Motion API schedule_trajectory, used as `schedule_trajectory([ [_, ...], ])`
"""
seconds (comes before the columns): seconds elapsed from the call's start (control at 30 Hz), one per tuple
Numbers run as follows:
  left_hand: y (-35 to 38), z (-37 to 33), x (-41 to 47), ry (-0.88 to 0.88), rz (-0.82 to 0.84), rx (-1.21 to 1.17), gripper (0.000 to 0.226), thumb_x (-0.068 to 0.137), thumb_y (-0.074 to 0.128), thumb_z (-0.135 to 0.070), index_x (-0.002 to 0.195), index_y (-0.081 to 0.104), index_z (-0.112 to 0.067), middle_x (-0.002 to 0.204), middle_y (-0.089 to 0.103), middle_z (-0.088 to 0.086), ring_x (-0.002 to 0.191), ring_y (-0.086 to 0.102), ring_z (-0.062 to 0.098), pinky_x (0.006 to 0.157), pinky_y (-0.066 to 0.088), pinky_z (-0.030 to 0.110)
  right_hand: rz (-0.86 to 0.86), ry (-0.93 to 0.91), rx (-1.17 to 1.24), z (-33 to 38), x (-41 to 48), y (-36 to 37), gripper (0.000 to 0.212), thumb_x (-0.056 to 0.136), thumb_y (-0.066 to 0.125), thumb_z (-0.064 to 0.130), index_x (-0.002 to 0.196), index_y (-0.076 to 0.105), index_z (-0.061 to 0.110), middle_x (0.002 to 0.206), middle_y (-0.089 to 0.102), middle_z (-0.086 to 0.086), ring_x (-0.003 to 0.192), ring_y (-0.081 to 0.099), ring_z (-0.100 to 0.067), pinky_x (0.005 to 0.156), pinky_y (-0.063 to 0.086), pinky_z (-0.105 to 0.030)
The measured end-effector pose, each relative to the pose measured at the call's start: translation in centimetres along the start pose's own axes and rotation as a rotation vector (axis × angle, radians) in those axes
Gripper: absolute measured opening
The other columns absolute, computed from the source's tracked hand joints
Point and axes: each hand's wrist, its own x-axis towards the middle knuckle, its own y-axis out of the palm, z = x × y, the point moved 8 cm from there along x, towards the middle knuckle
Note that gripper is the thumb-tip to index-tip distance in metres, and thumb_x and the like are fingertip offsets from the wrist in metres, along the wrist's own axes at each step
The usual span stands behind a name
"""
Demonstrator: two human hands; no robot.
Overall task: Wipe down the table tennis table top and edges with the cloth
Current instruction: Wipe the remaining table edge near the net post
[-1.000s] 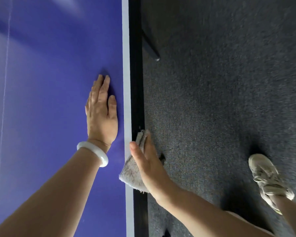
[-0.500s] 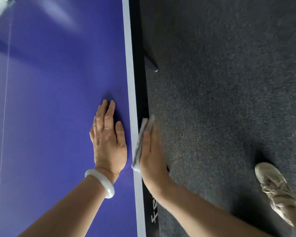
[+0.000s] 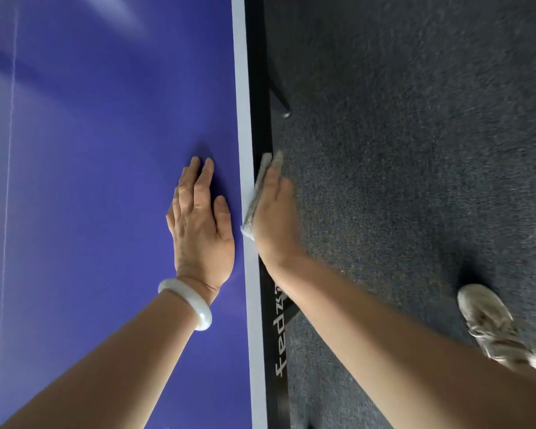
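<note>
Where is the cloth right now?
In the head view, the cloth is pressed against the table's black side edge by the right hand, just right of the white stripe and the left hand.

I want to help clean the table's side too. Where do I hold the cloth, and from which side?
Probably best: come from the side of the carpet and lay a flat palm on the broad outer face of the cloth. It stands on edge, flat against the black side edge of the table, and the right hand presses it there with straight fingers.
</note>
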Motion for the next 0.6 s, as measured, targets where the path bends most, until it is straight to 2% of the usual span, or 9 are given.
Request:
schedule_trajectory([
  [0.07,0.0,0.1,-0.1,0.000,-0.004,-0.007,0.054,0.099,0.030,-0.023,0.153,0.031,-0.022,0.161,0.022,-0.004,0.146,0.023,0.018,0.119,0.017,0.040,-0.076,0.027,-0.196,-3.3,-5.3,-1.8,0.061,0.099,-0.017,0.001,0.141,0.021,-0.022,0.148,0.040,-0.029,0.140,0.035,-0.046,0.112,0.035,-0.036],
  [0.1,0.0,0.1,-0.2,-0.001,-0.004,-0.007,0.054,0.099,0.030,-0.023,0.153,0.031,-0.022,0.161,0.022,-0.004,0.146,0.022,0.017,0.119,0.015,0.039,-0.074,-0.133,-0.326,-4.7,-7.1,-2.4,0.067,0.094,-0.025,0.000,0.140,0.016,-0.026,0.147,0.036,-0.037,0.139,0.034,-0.048,0.113,0.035,-0.040],
  [0.13,0.0,0.2,-0.3,-0.003,-0.005,-0.007,0.054,0.099,0.029,-0.024,0.153,0.031,-0.022,0.161,0.022,-0.005,0.146,0.021,0.016,0.120,0.014,0.037,-0.013,0.076,-0.193,-8.0,-8.1,-2.4,0.073,0.097,-0.027,0.010,0.141,0.022,-0.021,0.146,0.040,-0.035,0.137,0.039,-0.045,0.113,0.037,-0.040],
  [0.2,0.0,0.2,-0.4,0.005,-0.008,-0.005,0.053,0.100,0.030,-0.023,0.153,0.031,-0.021,0.161,0.023,-0.004,0.147,0.021,0.016,0.120,0.015,0.040,-0.028,0.247,0.217,-10.5,-9.4,-2.1,0.061,0.099,0.012,0.050,0.128,0.048,0.009,0.129,0.058,-0.015,0.120,0.056,-0.028,0.101,0.043,-0.031],
  [0.27,-0.2,0.3,-0.4,0.010,-0.016,-0.004,0.051,0.101,0.032,-0.020,0.153,0.031,-0.020,0.161,0.023,-0.003,0.147,0.022,0.017,0.119,0.017,0.043,-0.024,0.242,0.084,-9.3,-8.3,-2.0,0.040,0.103,0.029,0.047,0.115,0.052,0.016,0.120,0.059,-0.009,0.109,0.058,-0.022,0.087,0.040,-0.026],
  [0.4,-0.2,0.3,-0.3,0.008,-0.018,0.005,0.050,0.102,0.033,-0.021,0.153,0.032,-0.022,0.161,0.023,-0.004,0.145,0.025,0.017,0.118,0.017,0.036,-0.048,0.078,-0.030,-1.2,-0.3,-0.8,0.052,0.107,0.022,0.043,0.137,0.046,0.007,0.134,0.055,-0.015,0.114,0.056,-0.029,0.085,0.034,-0.028],
  [0.47,-0.1,0.4,-0.3,0.005,-0.020,0.012,0.051,0.102,0.033,-0.022,0.152,0.032,-0.023,0.161,0.023,-0.004,0.144,0.026,0.018,0.114,0.016,0.033,-0.039,0.027,-0.062,1.4,2.3,0.0,0.056,0.107,0.022,0.047,0.133,0.050,0.007,0.129,0.059,-0.015,0.098,0.059,-0.025,0.083,0.039,-0.029],
  [0.53,-0.2,0.5,-0.3,0.015,-0.025,0.014,0.050,0.102,0.033,-0.021,0.152,0.033,-0.023,0.161,0.023,-0.004,0.144,0.026,0.017,0.112,0.013,0.028,0.023,0.008,-0.126,0.8,2.0,0.1,0.057,0.107,0.021,0.048,0.131,0.050,0.006,0.127,0.060,-0.013,0.105,0.059,-0.025,0.090,0.043,-0.031],
  [0.6,-0.1,0.6,-0.2,0.023,-0.031,0.015,0.049,0.103,0.034,-0.022,0.152,0.033,-0.023,0.161,0.023,-0.004,0.144,0.025,0.016,0.110,0.008,0.019,0.071,-0.001,-0.109,-2.9,-1.4,-0.8,0.043,0.108,0.025,0.042,0.119,0.055,0.012,0.109,0.065,0.001,0.102,0.061,-0.007,0.092,0.046,-0.025],
])
